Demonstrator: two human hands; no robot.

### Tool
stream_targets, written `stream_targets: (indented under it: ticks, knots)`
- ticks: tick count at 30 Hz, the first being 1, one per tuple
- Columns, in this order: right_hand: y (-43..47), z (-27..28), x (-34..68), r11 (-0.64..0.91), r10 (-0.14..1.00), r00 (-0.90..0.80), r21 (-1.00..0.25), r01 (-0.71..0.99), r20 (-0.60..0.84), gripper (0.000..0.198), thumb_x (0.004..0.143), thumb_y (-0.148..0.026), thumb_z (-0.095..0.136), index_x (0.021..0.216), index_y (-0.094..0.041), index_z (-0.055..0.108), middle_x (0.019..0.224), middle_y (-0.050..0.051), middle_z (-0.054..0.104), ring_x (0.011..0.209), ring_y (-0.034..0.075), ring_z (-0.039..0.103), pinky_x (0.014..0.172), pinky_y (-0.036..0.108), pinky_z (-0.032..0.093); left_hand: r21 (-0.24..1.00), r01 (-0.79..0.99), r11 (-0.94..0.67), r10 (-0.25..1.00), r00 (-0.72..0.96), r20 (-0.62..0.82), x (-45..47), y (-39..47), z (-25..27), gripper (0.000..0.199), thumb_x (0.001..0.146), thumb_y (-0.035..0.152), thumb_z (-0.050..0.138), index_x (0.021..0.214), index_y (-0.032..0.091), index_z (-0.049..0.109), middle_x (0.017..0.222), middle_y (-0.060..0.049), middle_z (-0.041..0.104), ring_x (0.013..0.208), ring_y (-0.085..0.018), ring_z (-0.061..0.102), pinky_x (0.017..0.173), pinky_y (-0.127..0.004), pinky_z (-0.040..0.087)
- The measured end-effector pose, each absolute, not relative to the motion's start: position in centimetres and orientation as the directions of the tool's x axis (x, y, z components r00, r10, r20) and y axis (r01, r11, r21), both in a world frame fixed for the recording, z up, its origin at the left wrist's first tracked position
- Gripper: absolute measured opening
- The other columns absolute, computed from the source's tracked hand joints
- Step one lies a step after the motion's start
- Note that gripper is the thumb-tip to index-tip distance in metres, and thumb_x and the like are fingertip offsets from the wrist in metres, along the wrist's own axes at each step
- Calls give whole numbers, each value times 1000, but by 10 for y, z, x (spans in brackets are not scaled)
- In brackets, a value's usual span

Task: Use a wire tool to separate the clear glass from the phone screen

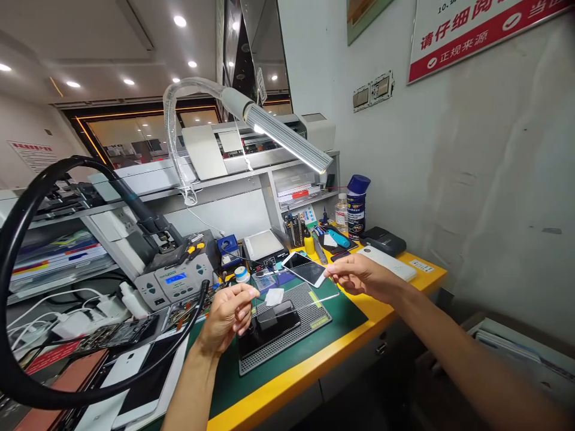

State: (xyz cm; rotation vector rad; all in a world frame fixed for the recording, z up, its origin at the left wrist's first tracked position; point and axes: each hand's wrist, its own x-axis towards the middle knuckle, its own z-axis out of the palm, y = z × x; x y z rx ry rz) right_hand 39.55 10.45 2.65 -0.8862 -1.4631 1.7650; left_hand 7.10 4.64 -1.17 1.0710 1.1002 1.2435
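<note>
My left hand (229,312) is closed in a pinch at the near end of a thin clear film (317,299), of which mainly the lower edge shows. My right hand (353,274) pinches at the film's far end. A white-framed phone screen (305,269) appears right beside my right fingertips; whether they touch it I cannot tell. Below the hands, a black phone screen (278,328) lies on a grey perforated pad (314,311) over a green mat (348,314). A small white wipe (274,296) lies behind the black screen.
A lamp (287,137) arches overhead. A black hose (18,239) loops at left, near a hot-air station (179,278). Several phones and screens (144,383) lie at front left. A blue can (356,209), clear bottle (341,212) and white device (389,262) stand or lie at right.
</note>
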Motion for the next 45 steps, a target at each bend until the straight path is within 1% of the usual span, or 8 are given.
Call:
stream_targets:
  ticks: [5, 12, 19, 27, 31, 36, 40, 45]
  knots:
    - [104, 26, 390, -135, 801, -588, -991, -1, -109, 22, 97, -23, 68, 78, -12, 64, 59, -9, 48, 43, 2, 36, 38, 14, 27, 990, -121, 71, 997, 43, -66, 70, 50, -12, 20, 98, 34, 64, 104, 15, 66, 85, 0, 66, 59, -9, 59, 49, -21, 50]
    - [112, 12, 394, -141, 800, -584, -989, 37, -136, 22, 99, -28, 66, 84, -13, 62, 65, -8, 54, 45, 3, 43, 40, 15, 37, 988, -51, 145, 988, 55, -142, 72, 56, -5, 27, 98, 35, 65, 116, 15, 65, 106, -6, 69, 82, -16, 68, 69, -32, 60]
    - [122, -3, 397, -199, 830, -531, -980, 2, -170, 21, 100, -32, 64, 92, -13, 64, 73, -5, 59, 51, 5, 51, 45, 17, 44, 983, -5, 182, 983, 39, -182, 76, 62, 3, 31, 98, 38, 64, 119, 16, 64, 112, -7, 69, 88, -19, 69, 75, -36, 60]
    - [159, -8, 392, -219, 924, -340, -971, -97, -174, 25, 100, -34, 64, 116, -15, 65, 107, 6, 68, 83, 16, 68, 70, 31, 60, 995, -18, 102, 988, -112, -104, 43, 61, 7, 30, 99, 39, 63, 117, 15, 65, 105, -6, 69, 81, -16, 68, 69, -33, 59]
    - [186, -8, 368, -208, 952, -253, -970, -125, -171, 31, 99, -34, 65, 125, -16, 63, 121, 9, 67, 99, 21, 68, 83, 40, 60, 999, -32, 35, 982, -186, -40, 22, 59, 1, 26, 99, 38, 63, 111, 15, 65, 91, -2, 67, 64, -10, 62, 55, -24, 54]
    - [209, -13, 321, -255, 949, -226, -959, -127, -222, 35, 99, -35, 65, 129, -17, 62, 128, 10, 65, 107, 24, 67, 89, 45, 59, 997, -62, -35, 972, -235, 19, 8, 56, -12, 21, 100, 35, 61, 102, 14, 64, 68, 7, 54, 42, -3, 38, 37, -16, 33]
    - [218, -21, 290, -303, 934, -235, -946, -114, -271, 36, 99, -35, 65, 130, -17, 61, 129, 10, 64, 108, 25, 67, 90, 46, 59, 996, -77, -50, 971, -236, 31, 8, 53, -16, 22, 97, 35, 66, 100, 14, 65, 58, 10, 47, 39, -3, 32, 36, -15, 26]
    - [224, -28, 268, -372, 900, -281, -923, -98, -333, 36, 99, -35, 65, 130, -17, 61, 130, 10, 64, 109, 25, 67, 90, 46, 59, 996, -86, -38, 969, -248, 15, 14, 51, -16, 39, 80, 46, 79, 98, 13, 69, 53, 8, 48, 39, -3, 33, 38, -16, 20]
